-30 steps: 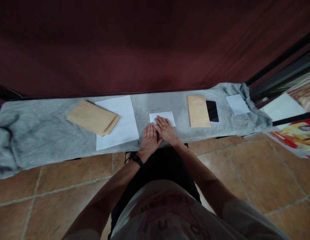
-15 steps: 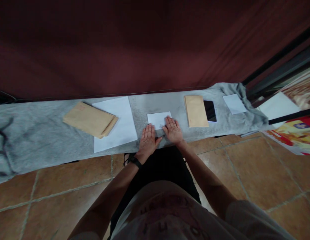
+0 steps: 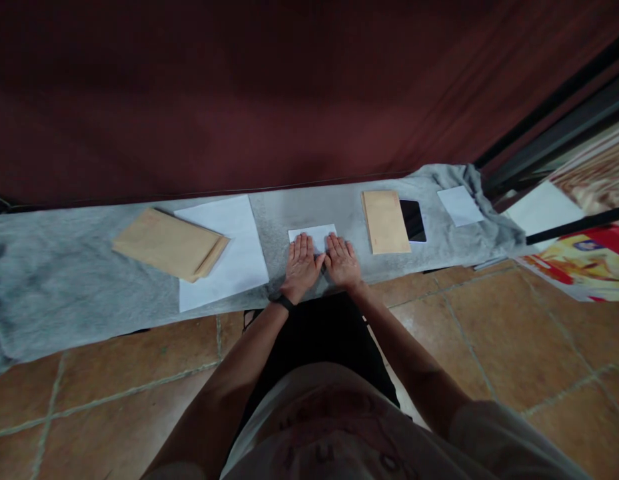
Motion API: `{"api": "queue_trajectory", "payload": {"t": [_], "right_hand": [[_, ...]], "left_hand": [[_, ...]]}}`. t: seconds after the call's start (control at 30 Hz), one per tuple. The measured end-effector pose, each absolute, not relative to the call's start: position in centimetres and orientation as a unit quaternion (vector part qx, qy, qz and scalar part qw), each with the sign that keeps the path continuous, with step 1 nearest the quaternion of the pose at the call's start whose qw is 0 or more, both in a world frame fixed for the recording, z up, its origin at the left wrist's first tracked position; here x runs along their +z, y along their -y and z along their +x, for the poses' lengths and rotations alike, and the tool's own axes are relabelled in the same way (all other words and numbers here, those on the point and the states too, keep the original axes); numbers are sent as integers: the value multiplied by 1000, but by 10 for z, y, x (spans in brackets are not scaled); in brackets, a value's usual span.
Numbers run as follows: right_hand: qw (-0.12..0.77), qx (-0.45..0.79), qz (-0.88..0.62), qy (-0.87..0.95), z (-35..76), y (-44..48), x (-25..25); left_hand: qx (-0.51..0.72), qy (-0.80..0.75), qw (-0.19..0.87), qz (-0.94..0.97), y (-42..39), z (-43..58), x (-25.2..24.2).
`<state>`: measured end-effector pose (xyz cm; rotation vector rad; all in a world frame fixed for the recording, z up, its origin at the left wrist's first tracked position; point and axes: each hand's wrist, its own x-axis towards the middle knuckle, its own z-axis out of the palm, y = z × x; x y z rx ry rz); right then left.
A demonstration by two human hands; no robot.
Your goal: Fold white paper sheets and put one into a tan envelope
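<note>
A small white sheet of paper (image 3: pixel 313 233), perhaps folded, lies in front of me on the grey cloth. My left hand (image 3: pixel 302 264) rests flat on its left part, fingers stretched out and pointing away from me. On its right edge lies my right hand (image 3: pixel 342 260), also flat with the fingers extended. The two thumbs nearly meet over the paper's near side, so much of its lower part is hidden. Neither hand grips anything.
Brown envelopes (image 3: pixel 164 241) lie stacked over larger white sheets (image 3: pixel 244 247) on the left. To the right are another brown envelope stack (image 3: pixel 388 222), a dark-screened phone (image 3: pixel 414 221) and a white paper piece (image 3: pixel 460 205). The grey cloth (image 3: pixel 89 293) covers the narrow bench.
My left hand has moved forward, farther onto the paper, and its thumb has come closer to the right one. My right hand stays on the right edge. The view has shifted slightly.
</note>
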<state>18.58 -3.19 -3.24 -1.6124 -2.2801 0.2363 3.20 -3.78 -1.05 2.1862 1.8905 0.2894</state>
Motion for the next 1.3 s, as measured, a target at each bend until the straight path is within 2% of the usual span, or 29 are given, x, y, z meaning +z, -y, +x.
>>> {"api": "queue_trajectory", "payload": {"t": [0.5, 0.8, 1.3], "right_hand": [[177, 101, -592, 780, 176, 28, -23], [142, 139, -512, 836, 127, 0, -15], [182, 90, -570, 796, 157, -1, -34]], "left_hand": [[134, -669, 87, 726, 33, 3, -20], [108, -667, 81, 733, 33, 2, -18], [135, -665, 65, 731, 33, 2, -24]]}}
